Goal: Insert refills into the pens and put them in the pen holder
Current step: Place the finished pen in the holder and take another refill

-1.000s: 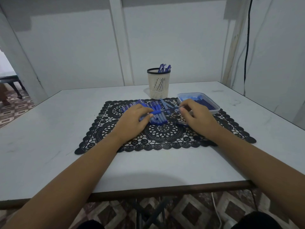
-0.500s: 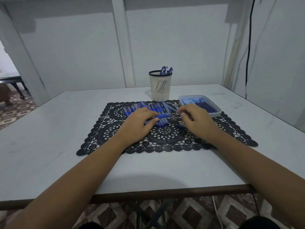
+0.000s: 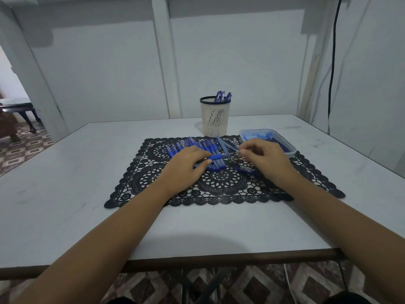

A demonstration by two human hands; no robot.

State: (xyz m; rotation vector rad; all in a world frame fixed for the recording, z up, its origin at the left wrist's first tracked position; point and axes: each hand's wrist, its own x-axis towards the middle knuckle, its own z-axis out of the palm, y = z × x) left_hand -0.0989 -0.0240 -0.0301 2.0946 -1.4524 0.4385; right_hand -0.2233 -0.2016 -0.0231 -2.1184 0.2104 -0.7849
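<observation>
Pen (image 3: pixel 215 157) is gripped by the left hand (image 3: pixel 184 166), refill (image 3: pixel 231 153) pinched by the right hand (image 3: pixel 268 160) (over the mat (image 3: pixel 219 183)); bare surface (image 3: pixel 65 172) is seen leftward.

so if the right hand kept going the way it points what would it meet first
Probably the end of the blue plastic pen that the left hand holds; the right hand pinches a thin refill aimed at it.

The only camera rides on my head, wide-angle, facing forward and down over the table (image 3: pixel 65 194) toward the wall (image 3: pixel 109 73). My forearms (image 3: pixel 98 249) fill the bottom corners; left hand (image 3: pixel 186 165) and right hand (image 3: pixel 267 159) sit close, mid-frame. The floor (image 3: pixel 252 286) shows below the near edge.
</observation>
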